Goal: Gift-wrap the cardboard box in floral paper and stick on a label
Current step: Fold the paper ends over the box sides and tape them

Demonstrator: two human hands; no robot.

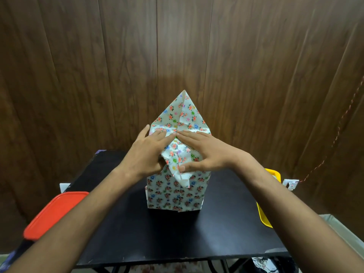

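A tall box (173,196) covered in floral paper stands upright in the middle of the black table (157,237). At its top the paper is folded inward, and a pointed flap (184,111) rises at the far side while another flap hangs down the near face. My left hand (146,152) lies flat on the left half of the top, fingers straight, pressing the fold. My right hand (202,152) presses the right half with straight fingers, its thumb against the near flap. The fingertips of both hands meet at the centre. No label is visible.
An orange-red plastic lid (53,213) lies at the table's left edge. A yellow tray (269,203) sits at the right edge, partly hidden by my right arm. A wood-panelled wall stands close behind, and a twisted cord (338,134) runs down it at right.
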